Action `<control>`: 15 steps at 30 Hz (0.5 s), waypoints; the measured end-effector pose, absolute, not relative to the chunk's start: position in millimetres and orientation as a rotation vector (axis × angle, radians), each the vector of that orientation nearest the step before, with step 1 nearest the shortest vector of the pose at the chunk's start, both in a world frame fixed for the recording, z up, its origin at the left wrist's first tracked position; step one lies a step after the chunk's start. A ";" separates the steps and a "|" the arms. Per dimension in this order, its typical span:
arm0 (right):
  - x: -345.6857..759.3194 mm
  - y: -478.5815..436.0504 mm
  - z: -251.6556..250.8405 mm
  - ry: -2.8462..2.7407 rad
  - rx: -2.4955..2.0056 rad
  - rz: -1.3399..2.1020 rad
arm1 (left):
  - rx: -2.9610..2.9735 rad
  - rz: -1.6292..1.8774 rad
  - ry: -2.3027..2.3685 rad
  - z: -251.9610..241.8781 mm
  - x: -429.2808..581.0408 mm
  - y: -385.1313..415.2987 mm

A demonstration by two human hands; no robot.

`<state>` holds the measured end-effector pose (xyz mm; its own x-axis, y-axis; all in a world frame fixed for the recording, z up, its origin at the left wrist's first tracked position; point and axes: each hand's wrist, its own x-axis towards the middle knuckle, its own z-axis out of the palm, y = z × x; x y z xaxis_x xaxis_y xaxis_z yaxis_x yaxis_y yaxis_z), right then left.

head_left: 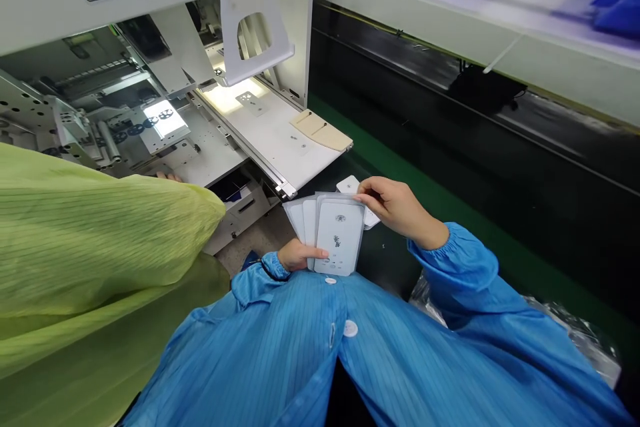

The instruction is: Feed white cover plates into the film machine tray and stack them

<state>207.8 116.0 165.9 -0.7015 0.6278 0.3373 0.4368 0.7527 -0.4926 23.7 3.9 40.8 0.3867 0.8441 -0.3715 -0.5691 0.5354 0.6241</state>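
White printed cards [336, 233] fanned between both hands.

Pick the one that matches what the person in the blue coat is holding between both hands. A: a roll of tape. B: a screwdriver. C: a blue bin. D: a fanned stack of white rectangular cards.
D: the left hand grips the bottom of the fanned white cards while the right hand pinches their top edge.
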 end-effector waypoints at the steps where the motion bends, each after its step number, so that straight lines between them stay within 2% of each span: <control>1: 209.8 114.6 169.0 -2.475 -0.795 0.579 | 0.440 0.937 0.719 41.6 24.0 2.9; 5: 215.0 109.3 178.7 -2.567 -0.751 0.588 | 0.448 0.930 0.698 41.2 25.2 0.6; 13: 220.3 99.5 189.7 -2.713 -0.690 -0.075 | 0.429 0.784 0.550 36.0 19.8 3.3; 15: 223.2 95.2 192.9 -2.680 -0.783 -0.080 | 0.457 0.762 0.535 39.8 20.2 2.4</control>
<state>223.2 95.2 192.9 -0.7875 0.5117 0.3434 0.5313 0.8461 -0.0426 20.2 2.4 39.8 0.6046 0.7439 -0.2848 -0.5207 0.6397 0.5654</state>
